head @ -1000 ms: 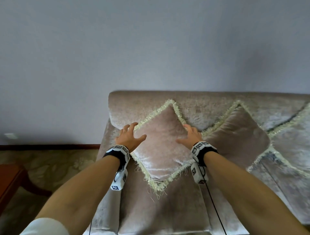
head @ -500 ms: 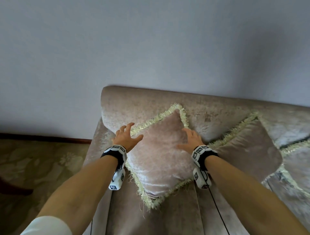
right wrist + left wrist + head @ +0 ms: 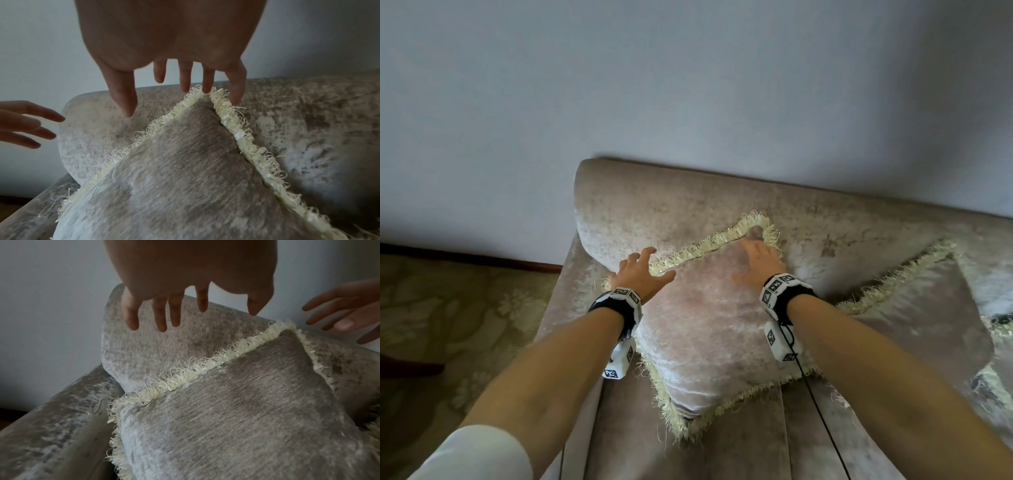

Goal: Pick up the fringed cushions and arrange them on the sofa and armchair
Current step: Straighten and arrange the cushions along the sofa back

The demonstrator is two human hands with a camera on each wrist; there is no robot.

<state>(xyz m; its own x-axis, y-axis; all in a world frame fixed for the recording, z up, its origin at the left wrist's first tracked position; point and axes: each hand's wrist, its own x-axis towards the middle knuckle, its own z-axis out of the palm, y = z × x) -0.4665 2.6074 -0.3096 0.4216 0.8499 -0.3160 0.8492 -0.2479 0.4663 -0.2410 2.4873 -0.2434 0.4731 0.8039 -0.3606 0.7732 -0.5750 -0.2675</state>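
Note:
A beige velvet cushion with a cream fringe stands on one corner against the backrest of the sofa, at its left end. My left hand hovers over the cushion's upper-left edge, fingers spread and straight, holding nothing. My right hand reaches over the top corner with straight fingers; its fingertips are at the fringe of that corner. A second fringed cushion leans against the backrest just to the right.
The sofa's left armrest borders a patterned carpet. A plain wall rises right behind the backrest. At the far right edge a third fringed edge shows.
Both hands have lifted off the cushion's sides and moved up toward its upper edges, fingers now spread. The cushion stays propped against the backrest. My view has shifted closer and to the left.

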